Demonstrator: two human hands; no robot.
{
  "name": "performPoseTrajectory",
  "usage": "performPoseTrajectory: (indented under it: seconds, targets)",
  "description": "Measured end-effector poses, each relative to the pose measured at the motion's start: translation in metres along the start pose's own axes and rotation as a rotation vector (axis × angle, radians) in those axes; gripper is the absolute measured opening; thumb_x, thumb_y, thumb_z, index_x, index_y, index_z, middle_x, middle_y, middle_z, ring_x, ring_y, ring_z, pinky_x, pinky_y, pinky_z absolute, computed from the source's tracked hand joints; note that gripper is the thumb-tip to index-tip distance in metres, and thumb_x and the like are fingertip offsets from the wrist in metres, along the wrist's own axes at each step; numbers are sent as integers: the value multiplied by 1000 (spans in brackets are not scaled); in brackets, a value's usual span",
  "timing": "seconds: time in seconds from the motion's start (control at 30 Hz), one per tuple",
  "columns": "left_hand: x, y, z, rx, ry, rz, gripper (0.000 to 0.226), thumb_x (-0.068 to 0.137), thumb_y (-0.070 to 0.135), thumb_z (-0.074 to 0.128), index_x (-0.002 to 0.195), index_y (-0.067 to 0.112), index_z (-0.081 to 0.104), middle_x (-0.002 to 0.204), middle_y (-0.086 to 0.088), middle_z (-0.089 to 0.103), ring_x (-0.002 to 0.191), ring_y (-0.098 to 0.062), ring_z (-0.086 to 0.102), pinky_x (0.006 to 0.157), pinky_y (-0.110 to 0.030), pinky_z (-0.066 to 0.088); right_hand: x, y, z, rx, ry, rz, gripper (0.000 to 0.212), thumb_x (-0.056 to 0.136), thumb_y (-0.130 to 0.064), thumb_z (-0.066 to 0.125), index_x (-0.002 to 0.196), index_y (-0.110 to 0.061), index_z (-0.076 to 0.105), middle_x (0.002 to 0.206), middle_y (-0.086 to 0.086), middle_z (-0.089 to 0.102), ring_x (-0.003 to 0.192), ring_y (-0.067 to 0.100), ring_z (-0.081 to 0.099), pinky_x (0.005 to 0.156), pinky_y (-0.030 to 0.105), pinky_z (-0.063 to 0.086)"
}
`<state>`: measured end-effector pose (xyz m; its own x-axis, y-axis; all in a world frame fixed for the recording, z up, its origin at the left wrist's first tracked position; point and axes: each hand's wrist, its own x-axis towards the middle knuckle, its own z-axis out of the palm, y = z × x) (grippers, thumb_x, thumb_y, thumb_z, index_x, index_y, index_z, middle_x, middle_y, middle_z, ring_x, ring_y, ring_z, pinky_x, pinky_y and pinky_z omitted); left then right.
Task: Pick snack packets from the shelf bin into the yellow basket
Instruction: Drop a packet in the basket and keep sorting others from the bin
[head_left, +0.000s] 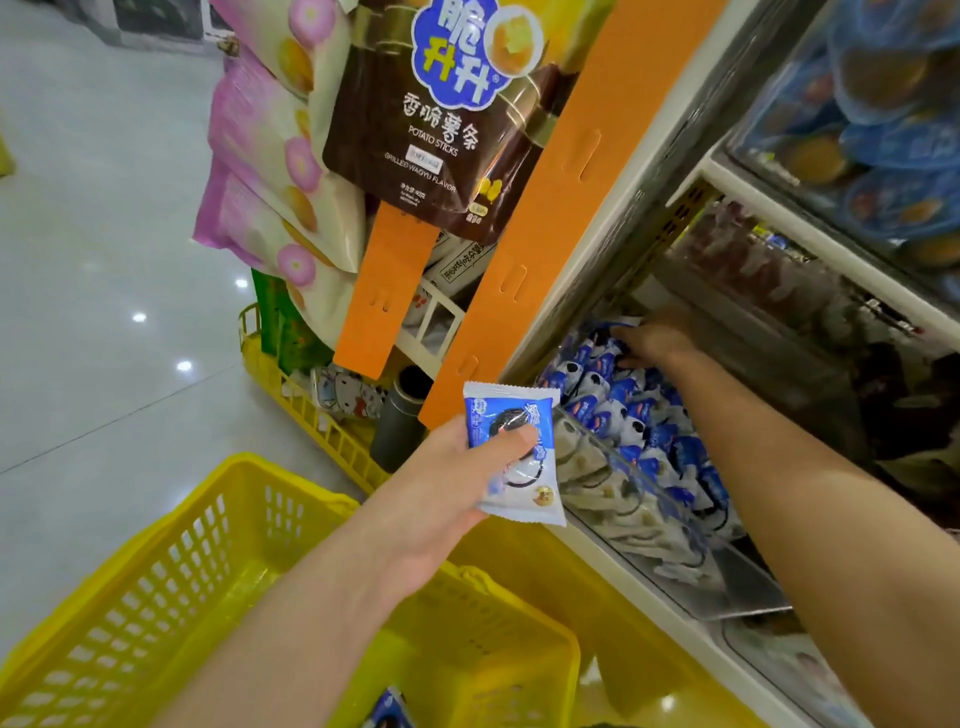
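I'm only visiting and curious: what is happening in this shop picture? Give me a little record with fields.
left hand: holds one blue-and-white snack packet, thumb on its face
right hand: reaches into the shelf bin, on the piled packets; grip unclear
shelf bin: clear front, full of similar packets
yellow basket: below the hands; a blue packet shows inside, at the picture's lower edge

Open basket below, narrow bin mouth at right.
The yellow basket (291, 470) lay open-topped, only the left hand (447, 488) and its packet (511, 452) above it. The way into the shelf bin (670, 525) ran over its clear front wall and under the upper shelf (810, 244), partly filled by the right hand (652, 338). An orange strip (540, 249) edged that opening's left side; the bin's dim back seemed closed.
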<state>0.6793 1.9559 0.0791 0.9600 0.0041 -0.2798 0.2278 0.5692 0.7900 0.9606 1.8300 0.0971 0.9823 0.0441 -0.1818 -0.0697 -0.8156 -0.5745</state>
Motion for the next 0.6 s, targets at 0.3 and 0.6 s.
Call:
performPoseTrajectory:
  seconds: [0.3,0.6]
  targets:
    - [5,-1,-1,34,41,-43,30,87,20,59,117,15,58,102,-8,71,87,-15,68,80,-29,55,-5,-6,-4,-108,-25,-32,39,94,-32,51,113,2,57,113,19,63,77,26,68,57,28,57]
    - [-3,-12,0,257,136,64,25,86,25,63,110,21,60,103,-1,71,95,-12,67,82,-24,51,-136,-8,-10,-105,292,-634,22,95,-25,49,107,-11,59,82,-5,64,65,1,57,56,7,41]
